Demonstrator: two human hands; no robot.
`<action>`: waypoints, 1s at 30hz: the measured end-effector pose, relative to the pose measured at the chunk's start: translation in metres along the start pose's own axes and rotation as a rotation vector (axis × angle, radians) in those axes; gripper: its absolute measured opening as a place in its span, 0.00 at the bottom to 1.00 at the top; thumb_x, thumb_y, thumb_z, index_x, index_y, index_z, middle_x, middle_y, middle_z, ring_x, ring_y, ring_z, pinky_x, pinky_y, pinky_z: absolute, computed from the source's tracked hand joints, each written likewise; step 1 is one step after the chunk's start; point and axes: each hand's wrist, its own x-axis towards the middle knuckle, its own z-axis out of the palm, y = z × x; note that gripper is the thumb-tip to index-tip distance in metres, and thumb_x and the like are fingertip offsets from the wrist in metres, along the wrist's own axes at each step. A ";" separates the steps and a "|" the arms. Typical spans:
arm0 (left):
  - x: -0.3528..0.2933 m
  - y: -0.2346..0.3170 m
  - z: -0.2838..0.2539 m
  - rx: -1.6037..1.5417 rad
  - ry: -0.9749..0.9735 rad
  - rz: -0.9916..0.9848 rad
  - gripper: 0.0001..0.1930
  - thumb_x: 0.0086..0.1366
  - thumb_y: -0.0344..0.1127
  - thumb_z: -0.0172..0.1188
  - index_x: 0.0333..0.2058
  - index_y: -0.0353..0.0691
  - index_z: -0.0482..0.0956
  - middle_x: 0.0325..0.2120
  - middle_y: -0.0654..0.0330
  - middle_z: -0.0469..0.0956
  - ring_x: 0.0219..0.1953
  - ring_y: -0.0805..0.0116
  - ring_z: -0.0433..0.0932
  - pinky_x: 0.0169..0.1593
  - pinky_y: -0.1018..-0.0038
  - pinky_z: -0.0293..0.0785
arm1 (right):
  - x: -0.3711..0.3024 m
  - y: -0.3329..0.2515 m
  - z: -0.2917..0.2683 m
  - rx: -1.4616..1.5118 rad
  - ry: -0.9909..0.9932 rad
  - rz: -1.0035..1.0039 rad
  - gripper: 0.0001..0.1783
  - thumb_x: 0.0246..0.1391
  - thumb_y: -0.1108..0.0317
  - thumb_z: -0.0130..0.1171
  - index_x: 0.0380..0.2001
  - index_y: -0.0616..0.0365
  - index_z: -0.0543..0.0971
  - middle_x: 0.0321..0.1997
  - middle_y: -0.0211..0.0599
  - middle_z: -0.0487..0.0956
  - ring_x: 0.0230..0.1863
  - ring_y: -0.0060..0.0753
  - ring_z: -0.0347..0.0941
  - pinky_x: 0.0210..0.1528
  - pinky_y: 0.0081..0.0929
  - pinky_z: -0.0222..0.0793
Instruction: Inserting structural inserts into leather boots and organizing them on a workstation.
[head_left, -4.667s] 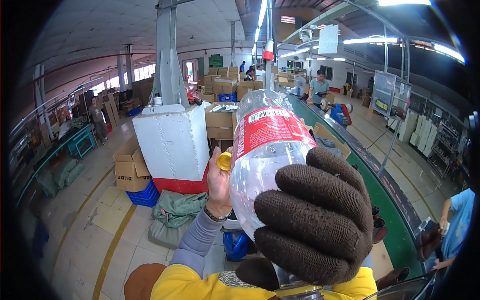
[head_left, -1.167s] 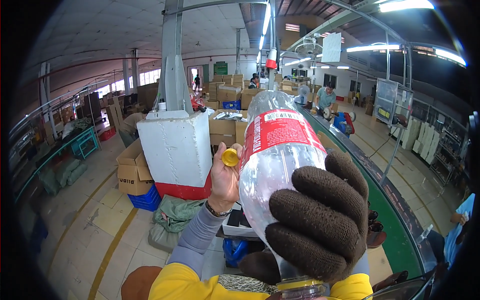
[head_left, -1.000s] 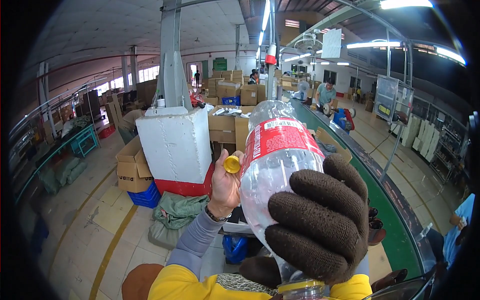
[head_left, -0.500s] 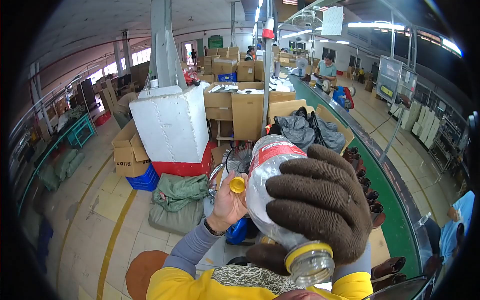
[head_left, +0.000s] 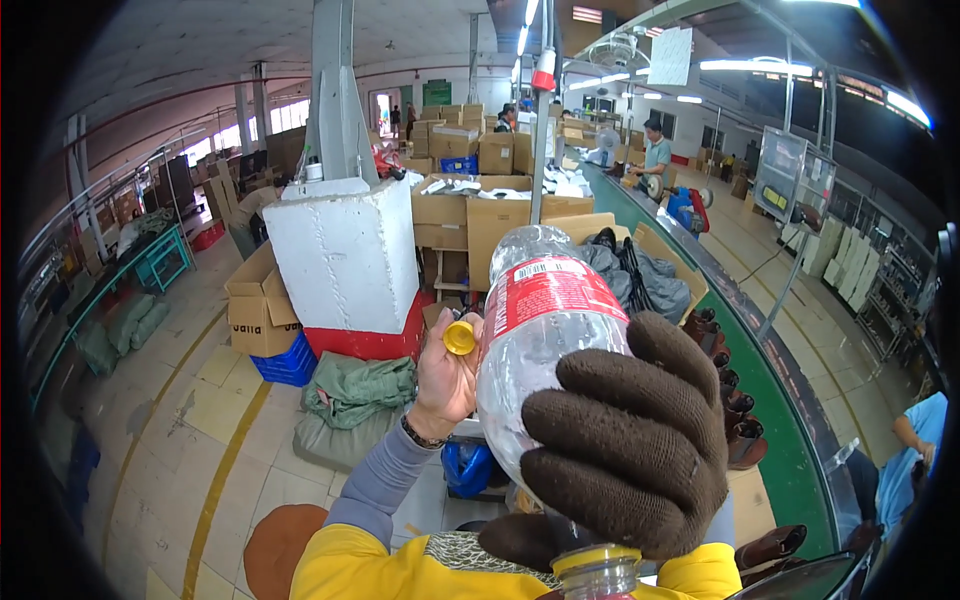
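Observation:
My right hand (head_left: 635, 435), in a brown knitted glove, is wrapped round a large clear plastic bottle (head_left: 512, 375) with a red label. The bottle is tilted, its base up and away from me and its uncapped mouth toward me at the lower edge. A yellow ring circles its neck. Bare and with a dark bracelet at the wrist, my left hand (head_left: 443, 385) holds a yellow bottle cap (head_left: 460, 338) between thumb and fingers, beside the bottle. Its fingertips are partly hidden behind the bottle.
A green conveyor (head_left: 790, 465) carrying brown shoes (head_left: 770, 545) runs along my right. Ahead are a cardboard box (head_left: 500, 235) and a white pillar base (head_left: 345, 255). Green sacks (head_left: 355, 395) lie on the floor at left. Co-workers, including one person (head_left: 655, 155), are around.
The bottle has shifted: its base end rises higher and its mouth drops toward the lower edge, showing more of the label. My left hand, still with the cap, has moved slightly left and up.

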 end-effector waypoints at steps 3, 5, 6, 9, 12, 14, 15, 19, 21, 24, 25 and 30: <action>0.012 0.003 0.018 0.108 0.083 0.034 0.23 0.72 0.53 0.37 0.32 0.37 0.66 0.37 0.48 0.77 0.41 0.57 0.80 0.43 0.62 0.82 | -0.005 0.013 -0.005 0.051 0.028 -0.120 0.26 0.34 0.48 0.72 0.37 0.45 0.77 0.42 0.31 0.81 0.48 0.40 0.77 0.59 0.49 0.65; 0.013 0.013 0.026 0.190 0.166 0.063 0.23 0.72 0.54 0.37 0.31 0.37 0.65 0.34 0.51 0.76 0.40 0.58 0.80 0.41 0.64 0.83 | 0.000 0.007 0.007 0.075 0.185 -0.133 0.21 0.44 0.51 0.66 0.39 0.49 0.78 0.40 0.35 0.82 0.47 0.42 0.77 0.57 0.50 0.65; 0.016 0.018 0.024 0.199 0.164 0.081 0.23 0.72 0.54 0.37 0.31 0.37 0.65 0.34 0.51 0.76 0.40 0.58 0.80 0.41 0.64 0.83 | 0.001 0.005 0.013 0.087 0.263 -0.137 0.18 0.49 0.53 0.63 0.40 0.51 0.78 0.40 0.36 0.82 0.47 0.43 0.77 0.56 0.50 0.66; 0.031 0.015 0.042 0.200 0.161 0.093 0.23 0.72 0.53 0.36 0.31 0.37 0.65 0.34 0.52 0.76 0.39 0.59 0.80 0.38 0.66 0.82 | 0.008 0.032 0.015 -0.008 0.380 -0.354 0.16 0.54 0.53 0.61 0.38 0.52 0.77 0.38 0.37 0.82 0.46 0.43 0.77 0.55 0.51 0.66; 0.037 0.025 0.042 0.211 0.079 0.070 0.23 0.73 0.53 0.36 0.32 0.37 0.65 0.34 0.53 0.76 0.39 0.59 0.80 0.37 0.67 0.82 | 0.011 0.009 0.022 0.007 0.501 -0.331 0.17 0.52 0.51 0.61 0.37 0.51 0.77 0.38 0.36 0.82 0.46 0.43 0.77 0.56 0.52 0.65; 0.046 0.031 0.032 0.134 -0.165 0.069 0.23 0.73 0.53 0.36 0.32 0.37 0.66 0.33 0.53 0.76 0.39 0.59 0.80 0.38 0.66 0.83 | 0.012 0.000 0.017 0.076 0.566 -0.101 0.19 0.52 0.49 0.62 0.38 0.51 0.77 0.39 0.36 0.82 0.46 0.43 0.77 0.57 0.51 0.64; 0.047 0.034 0.028 0.055 -0.401 0.067 0.23 0.72 0.53 0.36 0.32 0.37 0.66 0.33 0.53 0.75 0.39 0.59 0.80 0.38 0.66 0.83 | 0.013 0.013 0.008 0.041 0.482 -0.262 0.19 0.52 0.49 0.62 0.38 0.51 0.77 0.39 0.36 0.82 0.47 0.43 0.76 0.57 0.53 0.64; 0.043 0.021 0.050 0.128 -0.115 0.067 0.23 0.72 0.53 0.36 0.32 0.37 0.66 0.32 0.54 0.75 0.39 0.61 0.80 0.39 0.66 0.83 | 0.010 0.020 -0.005 -0.021 0.363 -0.358 0.19 0.50 0.49 0.63 0.38 0.50 0.77 0.40 0.35 0.82 0.48 0.44 0.76 0.57 0.53 0.64; 0.037 0.019 0.055 0.183 0.093 0.087 0.23 0.72 0.53 0.36 0.32 0.37 0.66 0.32 0.54 0.75 0.38 0.62 0.81 0.39 0.66 0.84 | 0.010 0.020 -0.007 -0.002 0.338 -0.306 0.19 0.48 0.50 0.65 0.37 0.50 0.77 0.40 0.35 0.82 0.48 0.44 0.76 0.57 0.52 0.64; 0.024 0.023 0.047 0.225 0.067 0.117 0.24 0.72 0.54 0.37 0.31 0.37 0.66 0.32 0.54 0.75 0.38 0.63 0.81 0.40 0.66 0.83 | 0.010 0.016 -0.006 0.052 0.287 -0.230 0.20 0.44 0.51 0.67 0.37 0.50 0.77 0.40 0.35 0.81 0.48 0.43 0.76 0.57 0.51 0.64; 0.022 0.019 0.051 0.260 0.079 0.098 0.24 0.72 0.54 0.37 0.31 0.37 0.66 0.32 0.54 0.75 0.37 0.64 0.81 0.41 0.66 0.82 | 0.008 0.015 -0.010 0.054 0.266 -0.197 0.20 0.43 0.51 0.68 0.37 0.50 0.77 0.40 0.35 0.81 0.48 0.43 0.76 0.57 0.51 0.64; 0.002 0.000 0.038 0.166 0.119 0.022 0.24 0.72 0.54 0.37 0.31 0.37 0.67 0.32 0.52 0.76 0.35 0.63 0.81 0.40 0.68 0.81 | 0.002 0.011 -0.017 0.112 0.154 -0.029 0.22 0.38 0.53 0.71 0.36 0.50 0.77 0.41 0.35 0.81 0.47 0.42 0.76 0.57 0.49 0.65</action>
